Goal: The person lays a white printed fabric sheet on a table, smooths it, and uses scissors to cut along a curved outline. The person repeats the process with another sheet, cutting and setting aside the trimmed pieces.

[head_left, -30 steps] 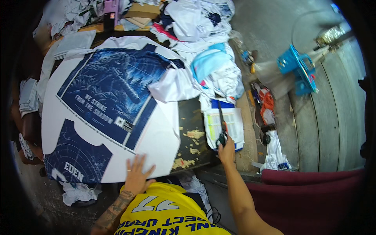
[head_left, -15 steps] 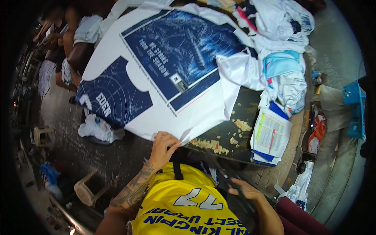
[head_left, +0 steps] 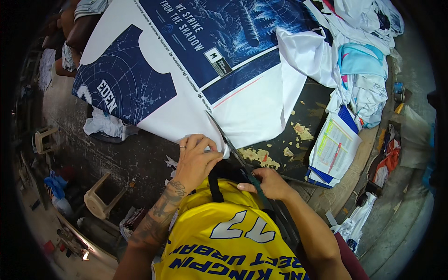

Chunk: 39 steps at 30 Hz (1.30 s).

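Observation:
A large sheet of white fabric [head_left: 186, 117] printed with dark navy jersey panels lies over the dark table. Its near edge is gathered between the thumb and fingers of my left hand [head_left: 197, 158], which wears a ring. My right hand [head_left: 271, 184] grips a pair of long dark scissors [head_left: 239, 156] by the handles. One scissor blade lies across the white fabric just right of my left hand, its tip close to a printed strip. Whether the other blade is under the cloth, I cannot tell.
Papers [head_left: 332, 151] with a red pen on them lie at the table's right side, below a heap of white and light-blue fabric [head_left: 363, 70]. Old residue marks the worn dark tabletop [head_left: 305, 105]. A beige plastic stool [head_left: 103, 196] stands on the floor at left; a seated person's leg shows at upper left.
My right hand has brought the scissors up and forward from beside my body onto the fabric's near edge. My left hand still pinches that edge. The view has shifted closer to the cloth.

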### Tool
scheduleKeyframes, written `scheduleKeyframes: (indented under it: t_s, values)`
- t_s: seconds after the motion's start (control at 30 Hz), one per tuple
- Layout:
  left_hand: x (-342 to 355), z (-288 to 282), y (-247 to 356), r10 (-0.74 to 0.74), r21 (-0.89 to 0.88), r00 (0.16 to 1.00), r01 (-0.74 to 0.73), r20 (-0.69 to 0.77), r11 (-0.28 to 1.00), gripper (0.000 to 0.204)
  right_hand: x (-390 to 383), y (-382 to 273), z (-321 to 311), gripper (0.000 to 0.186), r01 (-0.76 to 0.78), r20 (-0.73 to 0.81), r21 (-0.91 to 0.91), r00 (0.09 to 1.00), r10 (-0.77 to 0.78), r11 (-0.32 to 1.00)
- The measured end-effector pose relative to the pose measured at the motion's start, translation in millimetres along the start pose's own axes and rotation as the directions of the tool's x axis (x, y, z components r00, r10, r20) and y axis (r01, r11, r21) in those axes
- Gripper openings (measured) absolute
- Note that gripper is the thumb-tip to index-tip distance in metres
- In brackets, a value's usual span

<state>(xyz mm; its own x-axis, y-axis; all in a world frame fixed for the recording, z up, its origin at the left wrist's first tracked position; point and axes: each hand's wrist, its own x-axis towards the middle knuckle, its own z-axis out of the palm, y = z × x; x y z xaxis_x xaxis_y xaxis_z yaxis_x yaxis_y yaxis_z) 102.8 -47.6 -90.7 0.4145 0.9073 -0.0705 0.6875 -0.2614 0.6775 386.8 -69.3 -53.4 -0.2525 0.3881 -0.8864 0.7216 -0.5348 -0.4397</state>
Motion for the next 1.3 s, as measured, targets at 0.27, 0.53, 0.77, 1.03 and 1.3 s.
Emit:
scheduleKeyframes:
  t_s: [0.27,0.53,0.77,1.03,1.3]
  values:
    - [9,-3,-21,-0.001,-0.229,0.992,0.029,0.122,0.973,0.011,27,-57,-13,0.080,0.018,0.033,-0.046,0.999,-0.016,0.999]
    - [19,-23,-40,0.092,-0.393,0.967,0.009,0.236,0.919,0.028,66,-123,-30,0.080,0.078,-0.008,-0.089,0.997,-0.079,0.993]
    - [29,-30,-63,0.203,-0.547,0.918,0.018,0.340,0.837,0.022,96,-181,-47,0.073,0.066,-0.013,-0.108,0.998,-0.067,0.992]
    - [59,-49,-88,0.283,-0.730,0.801,0.257,0.528,0.634,0.032,141,-248,-57,0.072,0.055,-0.024,-0.054,0.998,-0.057,0.997]
    - [89,-53,-115,0.352,-0.627,0.562,0.424,0.748,0.654,0.048,179,-325,-77,0.076,-0.055,0.047,-0.171,0.997,0.064,0.984]
